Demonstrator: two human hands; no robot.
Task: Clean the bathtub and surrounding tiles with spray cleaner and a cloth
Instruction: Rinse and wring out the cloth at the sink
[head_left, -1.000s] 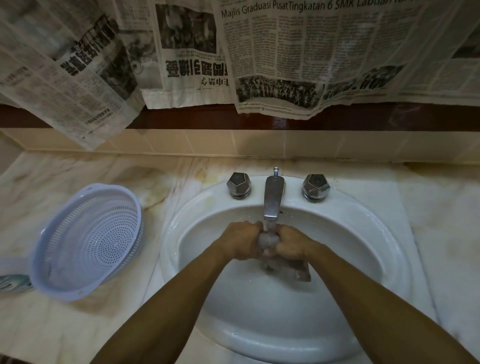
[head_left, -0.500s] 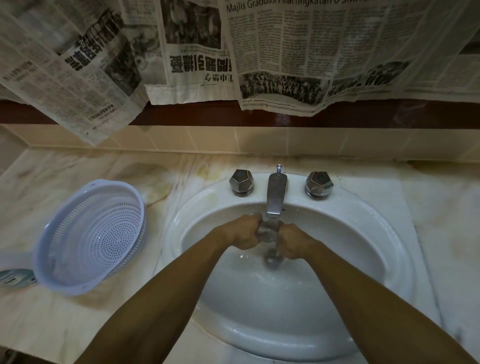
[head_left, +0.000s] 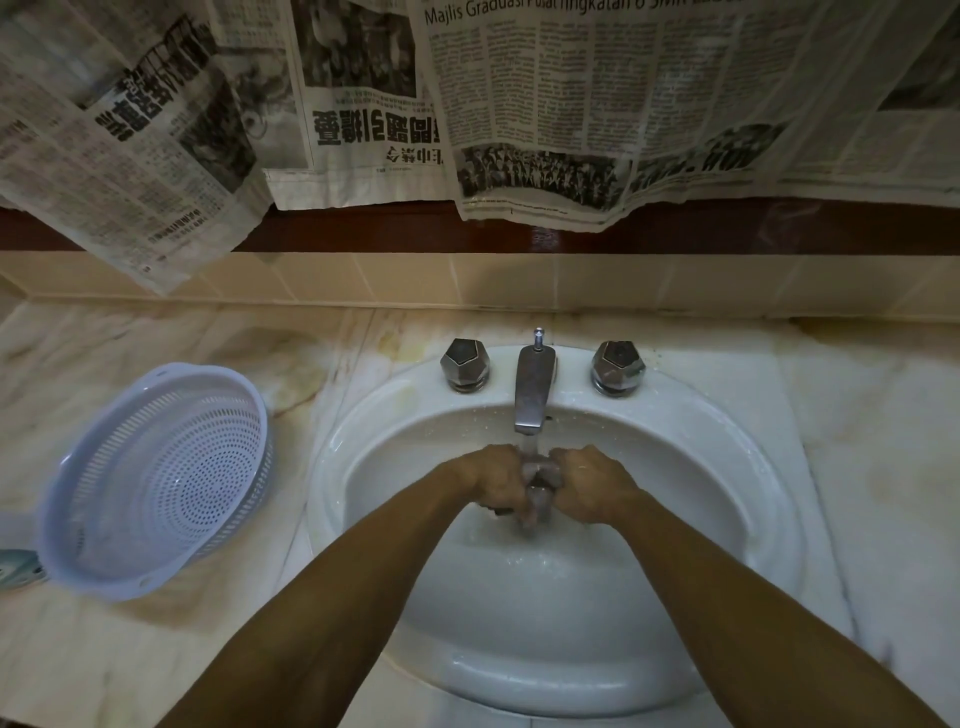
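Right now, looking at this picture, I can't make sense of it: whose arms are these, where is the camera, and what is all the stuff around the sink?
There is no machine here. A person wears a wide-angle camera on the head, looking forward and down, so the two arms reaching in from the bottom are the person's own. The left hand and right hand meet over a white sink and together grip a small bunched grey cloth, right under the metal tap. Water seems to run from the tap onto the cloth. A faceted knob sits on either side of the tap. On the marble counter to the left, a pale perforated plastic basket lies tilted. Sheets of newspaper hang across the wall above the tiles.
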